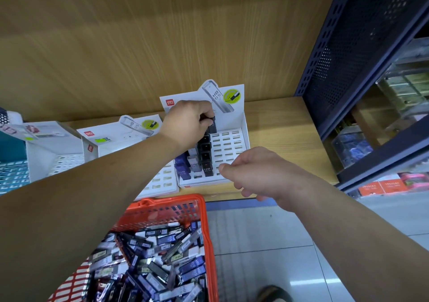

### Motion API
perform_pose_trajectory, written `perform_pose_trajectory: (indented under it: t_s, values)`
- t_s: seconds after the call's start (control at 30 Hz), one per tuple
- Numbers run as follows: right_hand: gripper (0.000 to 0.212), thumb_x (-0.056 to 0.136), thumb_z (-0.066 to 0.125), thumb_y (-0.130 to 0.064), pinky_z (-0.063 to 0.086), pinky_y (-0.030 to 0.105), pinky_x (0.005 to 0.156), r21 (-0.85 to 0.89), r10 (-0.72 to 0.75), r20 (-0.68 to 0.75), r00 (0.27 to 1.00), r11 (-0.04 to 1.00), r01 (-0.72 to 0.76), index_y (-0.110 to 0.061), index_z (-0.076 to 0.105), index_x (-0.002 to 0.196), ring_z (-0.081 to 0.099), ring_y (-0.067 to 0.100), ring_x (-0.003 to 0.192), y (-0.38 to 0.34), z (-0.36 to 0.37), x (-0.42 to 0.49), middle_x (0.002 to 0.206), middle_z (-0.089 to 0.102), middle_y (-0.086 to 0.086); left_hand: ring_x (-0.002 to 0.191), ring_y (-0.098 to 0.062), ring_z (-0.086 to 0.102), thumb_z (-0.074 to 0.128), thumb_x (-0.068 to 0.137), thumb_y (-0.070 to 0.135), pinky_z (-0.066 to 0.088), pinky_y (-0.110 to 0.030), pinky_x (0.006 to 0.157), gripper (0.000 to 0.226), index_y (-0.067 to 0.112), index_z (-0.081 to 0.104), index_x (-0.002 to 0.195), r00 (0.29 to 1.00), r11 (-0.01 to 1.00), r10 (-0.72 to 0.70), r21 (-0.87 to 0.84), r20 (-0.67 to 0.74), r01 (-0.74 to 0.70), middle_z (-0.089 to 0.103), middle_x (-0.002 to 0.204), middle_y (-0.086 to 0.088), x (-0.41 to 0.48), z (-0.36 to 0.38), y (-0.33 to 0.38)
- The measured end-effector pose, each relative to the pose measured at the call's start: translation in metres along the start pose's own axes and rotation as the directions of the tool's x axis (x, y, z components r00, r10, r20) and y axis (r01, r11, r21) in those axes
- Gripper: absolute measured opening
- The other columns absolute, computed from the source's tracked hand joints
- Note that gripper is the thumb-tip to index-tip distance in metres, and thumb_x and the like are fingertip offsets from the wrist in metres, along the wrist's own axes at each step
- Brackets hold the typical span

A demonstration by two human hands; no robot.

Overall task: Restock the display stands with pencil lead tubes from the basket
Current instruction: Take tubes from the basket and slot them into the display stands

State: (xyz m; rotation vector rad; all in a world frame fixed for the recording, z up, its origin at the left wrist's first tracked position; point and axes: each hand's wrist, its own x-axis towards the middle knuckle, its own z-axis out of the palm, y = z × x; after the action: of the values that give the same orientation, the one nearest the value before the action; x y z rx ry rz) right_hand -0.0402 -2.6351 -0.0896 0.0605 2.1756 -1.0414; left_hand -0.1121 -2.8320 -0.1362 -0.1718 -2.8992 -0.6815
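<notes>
Head view: a wooden shelf (278, 134) carries three white card stands, and an orange basket (204, 208) sits below its front edge, heaped with loose lead tubes (151, 262) and cut off by the bottom of the frame. The left arm crosses from the lower left up to the right stand (232, 143), where the left hand (185, 123), knuckles up, curls its fingers round a dark tube (212, 125) upright over the back row of slots. The right hand (253, 169) hovers just off that stand's front right corner, fingers loosely curled with the thumb pointing left, and nothing shows in it. A column of dark tubes and a few blue and white ones stand in the left slots of this stand; the slots to the right are bare. Its back card bears a red "deli" logo and a printed tube marked "HB 0.5", as does the middle stand (111, 139); standing tubes read "HB 0.5" too. The green round badges are too small to read. The left arm hides part of the middle stand, and the left stand (46, 148) is blurred.
</notes>
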Motion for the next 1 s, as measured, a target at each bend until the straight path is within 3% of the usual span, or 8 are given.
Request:
perform_pose_trajectory:
  t_s: [0.17,0.33,0.47,0.7,0.83,1.0]
  values:
    - [0.049,0.096,0.062,-0.049,0.054,0.031,0.074,-0.004,-0.002,-0.003,1.0,1.0,0.002,-0.005,0.068,0.118,0.064,0.02,0.079,-0.003,-0.001,-0.002,0.111,0.075,0.014,0.072,-0.012,0.06,0.077,0.087,0.016,0.05,-0.028,0.069,0.008,0.022,0.077,0.091,1.0,0.999,-0.015,-0.036,0.0,0.015,0.057,0.066,0.027,-0.006,0.003,-0.002]
    - [0.051,0.095,0.062,-0.05,0.058,0.041,0.09,-0.022,0.01,-0.003,1.0,1.0,-0.01,-0.006,0.067,0.122,0.068,0.022,0.085,-0.006,-0.001,-0.004,0.112,0.075,0.013,0.073,-0.018,0.067,0.077,0.086,0.012,0.057,-0.038,0.072,0.007,0.018,0.076,0.089,0.999,0.998,0.032,-0.048,-0.008,-0.032,0.07,0.074,0.009,-0.011,0.002,-0.006]
    - [0.05,0.096,0.063,-0.05,0.058,0.035,0.081,-0.019,0.019,-0.01,1.0,1.0,-0.019,-0.007,0.067,0.122,0.074,0.029,0.102,-0.007,-0.001,-0.006,0.112,0.075,0.012,0.076,-0.017,0.068,0.077,0.087,0.013,0.058,-0.036,0.074,0.007,0.019,0.076,0.091,1.0,0.997,0.008,-0.082,-0.008,-0.009,0.066,0.073,0.014,-0.011,0.002,-0.007]
    - [0.049,0.095,0.063,-0.05,0.058,0.04,0.089,-0.012,0.027,-0.01,1.0,1.0,-0.027,-0.008,0.067,0.12,0.073,0.029,0.104,-0.009,-0.001,-0.007,0.111,0.075,0.011,0.077,-0.021,0.065,0.073,0.089,0.011,0.051,-0.033,0.069,0.005,0.014,0.075,0.092,0.998,0.998,0.061,-0.024,-0.032,-0.061,0.073,0.08,0.003,-0.001,0.005,-0.003]
    - [0.05,0.095,0.063,-0.05,0.057,0.034,0.079,-0.012,0.023,-0.013,1.0,1.0,-0.023,-0.007,0.067,0.12,0.073,0.025,0.094,-0.007,-0.002,-0.005,0.112,0.075,0.011,0.074,-0.025,0.062,0.073,0.088,0.009,0.051,-0.036,0.066,0.004,0.013,0.074,0.088,0.992,0.992,0.121,0.047,-0.021,-0.12,0.064,0.073,0.006,-0.001,0.005,-0.009]
    - [0.049,0.095,0.063,-0.049,0.057,0.035,0.08,-0.022,0.023,-0.009,1.0,0.999,-0.023,-0.007,0.067,0.12,0.074,0.027,0.1,-0.008,-0.002,-0.005,0.111,0.075,0.012,0.09,-0.025,0.066,0.068,0.092,0.017,0.056,-0.04,0.074,0.013,0.019,0.078,0.101,0.993,0.992,0.114,0.049,0.005,-0.114,0.073,0.098,0.002,-0.006,0.005,-0.008]
